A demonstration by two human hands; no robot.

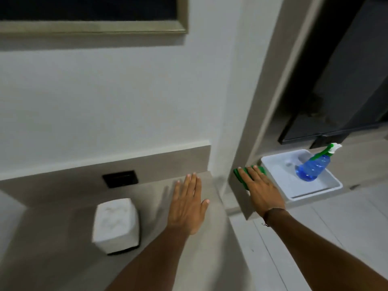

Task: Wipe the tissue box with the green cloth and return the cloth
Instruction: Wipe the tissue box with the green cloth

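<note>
A white marbled tissue box (116, 224) with a dark base stands on the beige counter (63, 238) at the lower left. My left hand (189, 203) lies flat and open above the counter, to the right of the box and apart from it. The green cloth (239, 175) rests on a lower ledge right of the wall corner, beside a white tray. My right hand (262, 190) lies flat on top of the cloth with fingers extended, covering most of it.
A white tray (315, 189) on the ledge holds a tilted blue spray bottle (312, 166) with a green-and-white trigger. A black socket plate (120, 178) sits in the counter's backsplash. A dark glass door (346, 80) fills the upper right. Pale floor lies below.
</note>
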